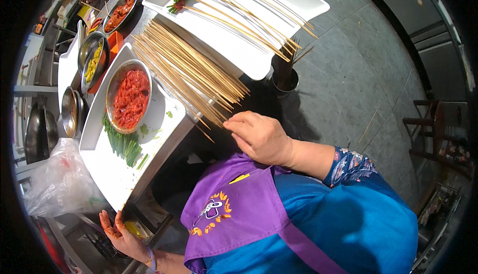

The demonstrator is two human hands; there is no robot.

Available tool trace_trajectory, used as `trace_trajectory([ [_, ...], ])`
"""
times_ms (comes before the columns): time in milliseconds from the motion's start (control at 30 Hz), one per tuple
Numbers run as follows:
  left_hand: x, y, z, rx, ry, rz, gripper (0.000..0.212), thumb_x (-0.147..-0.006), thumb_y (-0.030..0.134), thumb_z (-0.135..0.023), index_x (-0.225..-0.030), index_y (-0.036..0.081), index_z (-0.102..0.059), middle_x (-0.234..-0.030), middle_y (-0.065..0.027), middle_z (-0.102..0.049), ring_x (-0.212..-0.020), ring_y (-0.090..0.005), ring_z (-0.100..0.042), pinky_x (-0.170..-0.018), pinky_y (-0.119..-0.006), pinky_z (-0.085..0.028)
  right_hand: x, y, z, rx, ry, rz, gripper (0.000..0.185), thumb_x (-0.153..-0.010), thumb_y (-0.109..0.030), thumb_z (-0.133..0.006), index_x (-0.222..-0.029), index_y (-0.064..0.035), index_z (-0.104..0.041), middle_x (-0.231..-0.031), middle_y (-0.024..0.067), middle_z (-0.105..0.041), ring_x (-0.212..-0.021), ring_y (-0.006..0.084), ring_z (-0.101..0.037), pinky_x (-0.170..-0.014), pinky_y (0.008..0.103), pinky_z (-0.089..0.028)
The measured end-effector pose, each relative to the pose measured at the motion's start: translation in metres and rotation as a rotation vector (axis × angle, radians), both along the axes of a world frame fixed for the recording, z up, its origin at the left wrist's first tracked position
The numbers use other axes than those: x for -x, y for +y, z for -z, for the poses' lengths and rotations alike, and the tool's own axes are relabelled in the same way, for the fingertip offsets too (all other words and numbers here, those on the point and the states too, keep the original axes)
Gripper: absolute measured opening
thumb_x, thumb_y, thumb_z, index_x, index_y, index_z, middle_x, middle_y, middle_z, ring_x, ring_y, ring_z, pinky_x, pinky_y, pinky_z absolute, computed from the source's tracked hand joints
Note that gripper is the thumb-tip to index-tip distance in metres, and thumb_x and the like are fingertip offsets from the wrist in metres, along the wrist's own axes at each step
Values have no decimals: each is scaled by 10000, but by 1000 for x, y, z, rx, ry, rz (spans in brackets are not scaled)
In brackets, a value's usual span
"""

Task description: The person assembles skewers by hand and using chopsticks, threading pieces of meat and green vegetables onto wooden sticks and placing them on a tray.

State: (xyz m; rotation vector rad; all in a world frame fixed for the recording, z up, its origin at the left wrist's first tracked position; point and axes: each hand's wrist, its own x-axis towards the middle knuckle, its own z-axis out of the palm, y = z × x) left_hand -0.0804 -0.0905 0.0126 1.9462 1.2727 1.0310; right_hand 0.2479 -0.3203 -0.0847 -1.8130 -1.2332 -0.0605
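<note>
My right hand is at the near ends of a thick bundle of bamboo skewers, its fingertips touching or almost touching them. Whether it grips one is hidden by the fingers. My left hand, its fingers stained red and apart, is beside the near corner of a white tray and holds nothing. On that tray stand a metal bowl of red marinated meat and a pile of cut green stalks. Threaded skewers, with meat and green stalks at their far ends, lie on a second white tray.
Further back are a bowl of reddish meat, a metal dish of yellow-green pieces and an orange container. A clear plastic bag hangs at the left. A dark cup of sticks stands below the far tray.
</note>
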Motion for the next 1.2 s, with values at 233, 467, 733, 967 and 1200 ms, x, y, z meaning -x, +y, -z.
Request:
trace_trajectory([
  [233, -4, -1, -2, -21, 21, -17, 402, -924, -11, -487, -1323, -36, -444, -1338, -111, -501, -1059, -189, -588, -949, -285, -434, -6, -4, 1, -16, 89, 67, 303, -767, -32, -639, -1064, 12, -597, -871, 146, -622, -748, 282, -636, -642, 329, -521],
  [467, -8, -1, 1, 10, -12, -5, 387, -926, -9, -491, -1312, -31, -463, -1327, -106, -510, -1044, -187, -596, -943, -279, -437, -3, 0, 8, -66, 54, -33, 326, -770, -41, -635, -1086, 25, -590, -900, 148, -624, -760, 285, -635, -651, 329, -522],
  [733, -4, 1, 2, 3, -6, -2, 378, -930, -6, -490, -1306, -29, -471, -1326, -104, -513, -1034, -182, -599, -935, -277, -442, 0, 0, 7, -20, 96, -55, 323, -770, -46, -638, -1083, 19, -594, -927, 144, -623, -778, 282, -637, -677, 332, -531],
  [967, 10, 6, -4, -46, 63, -48, 366, -948, 8, -461, -1313, -18, -462, -1343, -101, -499, -1048, -188, -593, -943, -291, -441, -13, -7, 8, 22, 78, 133, 281, -763, -36, -641, -1039, 4, -604, -934, 144, -622, -796, 288, -641, -679, 335, -532],
  [1200, 11, 7, -3, -16, 47, -42, 376, -948, -7, -428, -1323, -13, -456, -1340, -107, -501, -1060, -196, -589, -943, -288, -442, -12, -4, 7, -57, -107, 184, 286, -735, -14, -667, -1019, -26, -632, -826, 95, -580, -690, 247, -608, -602, 329, -508],
])
